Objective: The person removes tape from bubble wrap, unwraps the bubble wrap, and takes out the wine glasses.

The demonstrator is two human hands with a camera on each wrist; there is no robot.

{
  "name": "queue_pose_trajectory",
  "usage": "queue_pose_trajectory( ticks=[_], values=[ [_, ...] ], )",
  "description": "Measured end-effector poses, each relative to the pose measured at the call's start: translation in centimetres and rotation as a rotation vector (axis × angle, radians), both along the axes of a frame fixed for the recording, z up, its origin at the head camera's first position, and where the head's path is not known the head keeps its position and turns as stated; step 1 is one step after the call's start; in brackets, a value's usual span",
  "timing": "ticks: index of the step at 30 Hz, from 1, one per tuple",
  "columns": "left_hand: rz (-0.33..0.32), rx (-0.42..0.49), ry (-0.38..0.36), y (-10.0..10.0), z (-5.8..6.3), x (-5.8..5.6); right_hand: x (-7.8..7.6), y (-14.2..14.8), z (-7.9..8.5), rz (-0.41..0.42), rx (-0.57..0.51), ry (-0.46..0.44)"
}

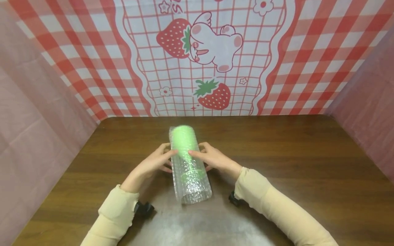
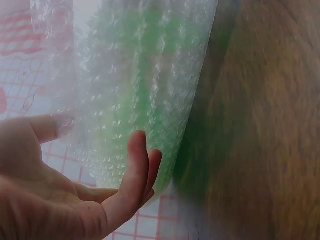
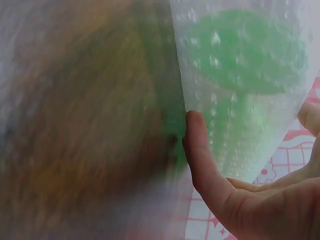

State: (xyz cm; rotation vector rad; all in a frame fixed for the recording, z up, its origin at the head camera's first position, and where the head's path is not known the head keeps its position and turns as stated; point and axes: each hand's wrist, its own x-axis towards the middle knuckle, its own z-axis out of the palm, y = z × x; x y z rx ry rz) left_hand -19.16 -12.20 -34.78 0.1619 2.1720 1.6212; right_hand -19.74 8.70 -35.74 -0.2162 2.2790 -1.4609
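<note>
A clear sheet of bubble wrap is rolled into a tube around a green goblet-shaped thing, in the middle of the table. Its wide part lies toward the far end, and a thin stem runs to a round green foot. My left hand holds the tube's left side, thumb on top and fingers curled underneath. From the right, my right hand holds it the same way. Both thumbs press near the tube's middle. In the left wrist view, curled fingers lie against the bubble wrap.
The brown wooden table extends around the hands. A red-and-white checked cloth with strawberries hangs behind it, and pink curtains hang at the sides. Black wrist devices sit below the cream sleeves.
</note>
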Motion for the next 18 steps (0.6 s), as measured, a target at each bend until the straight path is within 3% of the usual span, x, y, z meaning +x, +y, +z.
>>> queue_pose_trajectory(
  ticks=[9,18],
  values=[
    [-0.029,0.028,0.016,0.9,-0.2,0.4,1.1,0.5,2.1,-0.043,-0.039,-0.039],
    [-0.04,0.034,0.01,2.1,1.8,1.8,0.0,1.3,0.2,-0.08,-0.009,-0.026]
  ],
)
